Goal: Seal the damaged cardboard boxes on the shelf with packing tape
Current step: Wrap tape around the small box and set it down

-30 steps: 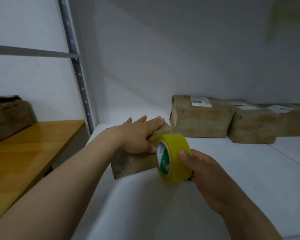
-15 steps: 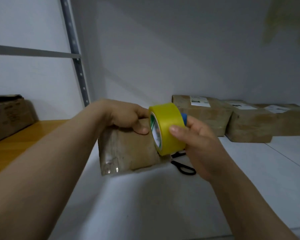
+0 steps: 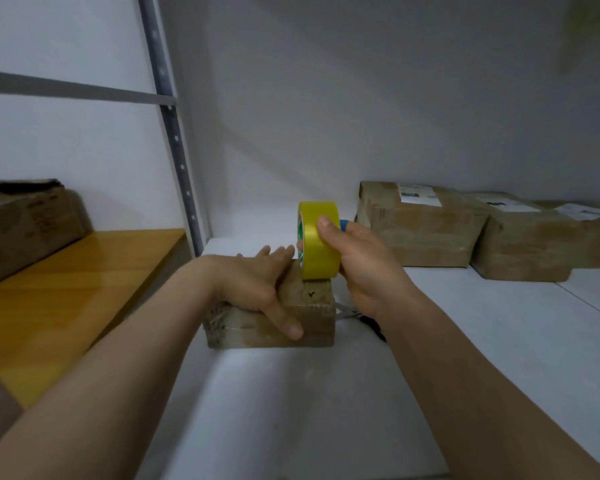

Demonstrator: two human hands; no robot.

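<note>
The left hand [image 3: 257,289] lies flat on top of the small cardboard box [image 3: 309,318]. Its fingers [image 3: 278,252] are straight and close together, pointing away from the person, and the thumb is spread apart from them, reaching down the box's near face. The box sits on the white shelf [image 3: 465,358], with glossy tape already across its near left corner, under the heel of that hand.

Just right of the left fingertips, the right hand [image 3: 364,268] grips the yellow packing tape roll [image 3: 317,244]. The thumb is pressed on the outer yellow band and the other fingers are curled round the far side, where a blue part [image 3: 343,224] shows. The roll stands on edge, its lower rim touching the box's top at the right end.

Below the right wrist, beside the box, scissors [image 3: 345,311] lie on the shelf, mostly hidden.

Beyond the right knuckles, three labelled cardboard boxes [image 3: 420,233] stand in a row against the wall. Left of the left forearm, past a metal upright [image 3: 174,133], a wooden shelf [image 3: 66,282] carries a worn carton [image 3: 21,226].
</note>
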